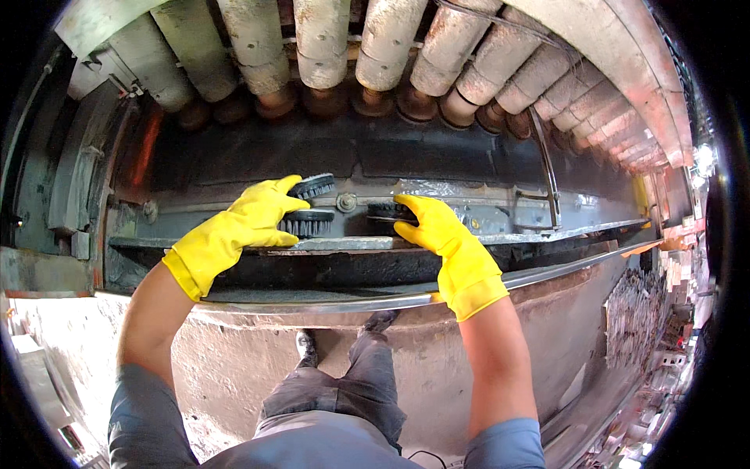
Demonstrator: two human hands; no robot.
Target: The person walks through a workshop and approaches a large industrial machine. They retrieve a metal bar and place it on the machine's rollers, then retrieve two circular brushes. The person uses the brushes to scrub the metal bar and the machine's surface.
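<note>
My left hand (242, 223), in a yellow rubber glove, grips two black scrubbing brushes by their left ends. The upper brush (316, 186) is tilted, its bristles pointing down. Below it, the lower brush (309, 223) also has its bristles downward, close over the ledge. My right hand (449, 246), gloved the same way, pinches a third dark brush (389, 212) between thumb and fingers at its right end. That brush lies roughly level, and its far end points toward the left hand. Palms and parts of the handles are hidden by the gloves.
A grey metal ledge (344, 244) runs across beneath the hands, with a round bolt (346, 202) behind it. Large pale cylinders (322, 47) line the top. A metal rod (547, 168) stands at right. Nearer me is a shiny rail (367, 303); rubble-like pieces (644, 313) lie far right.
</note>
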